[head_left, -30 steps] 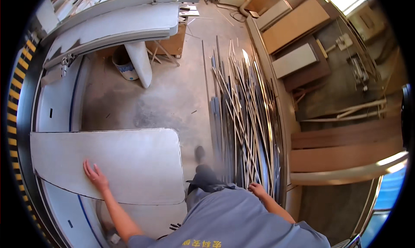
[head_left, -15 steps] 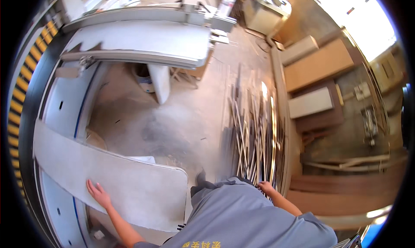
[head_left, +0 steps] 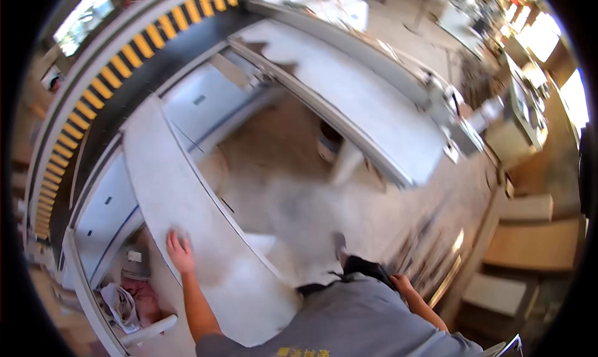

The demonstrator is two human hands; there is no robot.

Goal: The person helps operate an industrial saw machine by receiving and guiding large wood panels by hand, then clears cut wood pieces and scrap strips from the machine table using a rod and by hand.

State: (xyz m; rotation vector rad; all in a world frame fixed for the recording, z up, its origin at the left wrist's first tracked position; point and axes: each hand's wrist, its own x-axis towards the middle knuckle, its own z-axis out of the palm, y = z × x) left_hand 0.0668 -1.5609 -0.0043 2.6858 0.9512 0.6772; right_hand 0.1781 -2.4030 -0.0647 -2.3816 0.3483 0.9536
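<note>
My left hand (head_left: 180,251) lies with its fingers stretched out over the long white table arm (head_left: 193,214). A small shadow shows at its fingertips; whether the palm presses on the surface I cannot tell. My right hand (head_left: 402,285) hangs low beside my dark trouser leg, on the other side of my grey shirt (head_left: 349,313). Its fingers are partly hidden against the trousers, so what they hold, if anything, does not show. Farther off, a second white table (head_left: 361,104) has a metal rail (head_left: 317,111) along its near edge.
A yellow-and-black striped beam (head_left: 112,64) curves along the left. Wooden boards (head_left: 532,245) lie stacked at the right, and blurred thin strips (head_left: 430,245) cover the floor nearby. Crumpled bags (head_left: 134,301) sit lower left. A dark bucket (head_left: 329,139) stands under the far table.
The view has swung to the left, so the tables appear slanted and more of the striped beam shows. My left hand remains at the white table arm; my right hand remains low at my side.
</note>
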